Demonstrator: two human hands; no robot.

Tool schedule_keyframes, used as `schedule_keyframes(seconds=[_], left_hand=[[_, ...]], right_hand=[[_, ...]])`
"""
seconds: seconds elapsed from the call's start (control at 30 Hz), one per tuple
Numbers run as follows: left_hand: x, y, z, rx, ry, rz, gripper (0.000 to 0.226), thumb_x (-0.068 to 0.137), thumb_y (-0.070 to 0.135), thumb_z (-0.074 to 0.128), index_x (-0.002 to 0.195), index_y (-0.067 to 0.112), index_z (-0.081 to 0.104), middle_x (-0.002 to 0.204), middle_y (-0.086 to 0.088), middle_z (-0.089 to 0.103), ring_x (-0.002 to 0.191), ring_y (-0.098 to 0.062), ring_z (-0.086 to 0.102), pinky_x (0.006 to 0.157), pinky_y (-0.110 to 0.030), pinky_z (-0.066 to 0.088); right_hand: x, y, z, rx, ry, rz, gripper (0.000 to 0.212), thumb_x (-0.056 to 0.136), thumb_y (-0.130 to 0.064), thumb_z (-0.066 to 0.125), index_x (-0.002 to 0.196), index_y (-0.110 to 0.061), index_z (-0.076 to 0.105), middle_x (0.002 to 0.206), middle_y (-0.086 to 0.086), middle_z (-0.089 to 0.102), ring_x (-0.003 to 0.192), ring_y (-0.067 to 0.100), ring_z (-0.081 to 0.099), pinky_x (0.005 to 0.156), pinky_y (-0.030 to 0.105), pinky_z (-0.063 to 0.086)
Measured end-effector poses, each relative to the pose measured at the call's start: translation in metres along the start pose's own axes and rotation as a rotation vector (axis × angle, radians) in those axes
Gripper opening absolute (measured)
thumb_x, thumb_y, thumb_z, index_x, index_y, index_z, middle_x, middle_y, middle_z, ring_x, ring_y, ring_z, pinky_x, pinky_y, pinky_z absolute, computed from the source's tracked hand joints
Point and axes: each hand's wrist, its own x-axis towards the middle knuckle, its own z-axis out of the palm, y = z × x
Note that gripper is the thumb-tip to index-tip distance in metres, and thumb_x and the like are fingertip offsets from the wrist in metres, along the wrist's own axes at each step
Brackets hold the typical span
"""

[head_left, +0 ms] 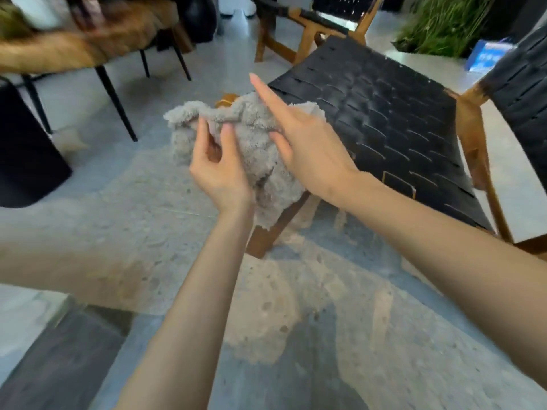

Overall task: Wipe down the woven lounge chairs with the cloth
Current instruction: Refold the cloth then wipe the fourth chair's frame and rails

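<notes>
My left hand (219,170) pinches the grey cloth (257,155) at its top edge. My right hand (307,143) pinches it beside, index finger straight. The cloth hangs at the front corner of the woven lounge chair (384,119).

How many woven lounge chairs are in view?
2. The near chair fills the right side, just behind the cloth; the far chair stands behind it at top centre. Others may lie outside the view.
</notes>
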Motion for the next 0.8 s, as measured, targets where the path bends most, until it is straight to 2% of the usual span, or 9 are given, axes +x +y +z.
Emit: schedule_keyframes(seconds=[0.03,0.1,0.13,0.2,0.3,0.4,0.57,0.7,0.8], left_hand=[[0.012,0.001,0.000,0.022,-0.064,0.002,0.058,0.093,0.020,0.063,0.144,0.005,0.039,0.149,-0.004,0.041,0.136,-0.010,0.038,0.111,-0.027,0.036],[0.031,-0.001,0.004,0.123,-0.227,0.015,0.065,0.096,0.030,0.058,0.150,0.012,0.027,0.155,0.002,0.029,0.141,-0.005,0.027,0.112,-0.018,0.029],[0.036,-0.003,0.006,0.158,-0.295,0.022,0.064,0.097,0.031,0.055,0.151,0.014,0.025,0.156,0.003,0.028,0.141,-0.005,0.027,0.109,-0.012,0.030],[0.042,-0.010,0.008,0.172,-0.343,0.044,0.062,0.098,0.033,0.053,0.151,0.018,0.026,0.155,0.003,0.031,0.140,-0.005,0.030,0.105,-0.010,0.033],[0.035,-0.024,0.011,0.129,-0.331,0.096,0.064,0.096,0.038,0.053,0.152,0.025,0.024,0.156,0.004,0.029,0.141,-0.008,0.029,0.115,-0.033,0.032],[0.008,-0.024,0.021,0.113,-0.285,0.112,0.061,0.102,0.024,0.044,0.154,0.021,0.012,0.159,0.002,0.016,0.144,-0.007,0.018,0.115,-0.021,0.023],[-0.040,-0.029,0.035,0.155,-0.192,0.080,0.062,0.099,0.025,0.051,0.152,0.020,0.021,0.155,-0.002,0.031,0.140,-0.007,0.029,0.114,-0.023,0.026],[-0.081,-0.037,0.040,0.305,-0.157,0.040,0.064,0.097,0.032,0.054,0.151,0.018,0.024,0.153,0.003,0.034,0.134,0.002,0.025,0.113,-0.011,0.009],[-0.121,-0.046,0.049,0.385,-0.141,0.057,0.062,0.097,0.033,0.052,0.150,0.017,0.025,0.153,0.001,0.035,0.138,-0.010,0.026,0.116,-0.024,0.013]], right_hand=[[0.010,-0.005,0.005,0.024,-0.004,-0.006,0.066,0.102,-0.013,0.041,0.153,-0.036,0.006,0.148,0.011,0.042,0.136,0.029,0.039,0.088,0.038,0.048],[0.023,-0.008,0.014,-0.013,-0.026,0.002,0.057,0.104,-0.016,0.034,0.154,-0.031,0.010,0.157,0.012,0.026,0.145,0.028,0.022,0.110,0.044,0.034],[0.025,-0.006,0.017,-0.055,-0.025,0.007,0.054,0.104,-0.020,0.032,0.154,-0.027,0.014,0.158,0.011,0.023,0.146,0.028,0.020,0.114,0.043,0.029],[0.022,-0.002,0.019,-0.176,-0.012,0.022,0.052,0.105,-0.026,0.029,0.154,-0.028,0.012,0.159,0.007,0.020,0.146,0.024,0.021,0.109,0.041,0.033],[0.014,0.004,0.017,-0.284,-0.028,-0.002,0.056,0.105,-0.021,0.034,0.154,-0.029,0.008,0.160,0.006,0.018,0.144,0.024,0.024,0.100,0.040,0.042],[0.006,0.008,0.010,-0.324,-0.087,-0.031,0.066,0.101,-0.007,0.042,0.154,-0.026,0.007,0.160,0.007,0.015,0.144,0.025,0.024,0.099,0.041,0.042],[-0.029,0.023,-0.013,-0.387,-0.179,0.007,0.074,0.097,-0.001,0.045,0.154,-0.022,0.003,0.159,0.012,0.015,0.138,0.030,0.037,0.093,0.042,0.046],[-0.068,0.036,-0.029,-0.368,-0.200,0.025,0.076,0.093,0.005,0.046,0.154,-0.019,0.008,0.158,0.016,0.019,0.139,0.032,0.034,0.089,0.044,0.047],[-0.099,0.055,-0.036,-0.360,-0.220,0.074,0.077,0.093,0.005,0.045,0.154,-0.020,0.005,0.160,0.013,0.014,0.144,0.029,0.025,0.090,0.043,0.047]])
